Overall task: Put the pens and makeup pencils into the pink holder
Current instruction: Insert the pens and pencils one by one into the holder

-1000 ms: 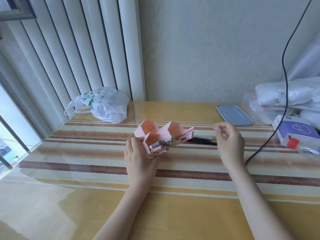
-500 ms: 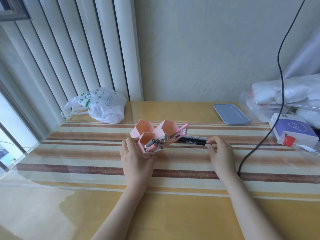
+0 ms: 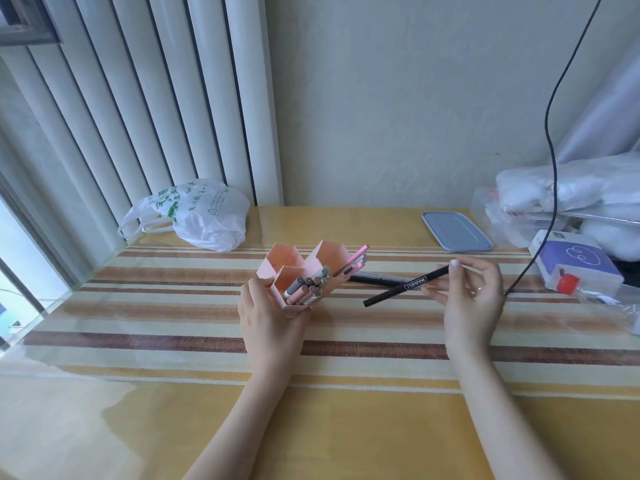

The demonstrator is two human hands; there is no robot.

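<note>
Fingers of the right hand (image 3: 472,299) pinch a black makeup pencil (image 3: 406,286) near its upper end, right of centre in the frame; the pencil carries white lettering and slants down toward the left, lifted clear of the worktop (image 3: 332,427). The remaining fingers of that hand are loosely spread. At centre frame the left hand (image 3: 268,318) is closed around the near corner of the pink holder (image 3: 294,268), a cluster of hexagonal compartments resting on the striped cloth under a clear cover. Its front compartment holds a bunch of grey and pink pens (image 3: 308,289) leaning toward the right, and another compartment on the right holds several more, a pink pencil (image 3: 356,258) sticking out furthest. The two rear compartments show only their pink inner walls. Just right of the holder, a dark pen (image 3: 379,279) lies flat on the worktop, behind the lifted pencil. A white plastic bag (image 3: 204,216) sits at upper left by the vertical blinds, a blue-grey lid (image 3: 456,232) at upper right, and a black cable (image 3: 550,140) hangs down the wall on the right.
</note>
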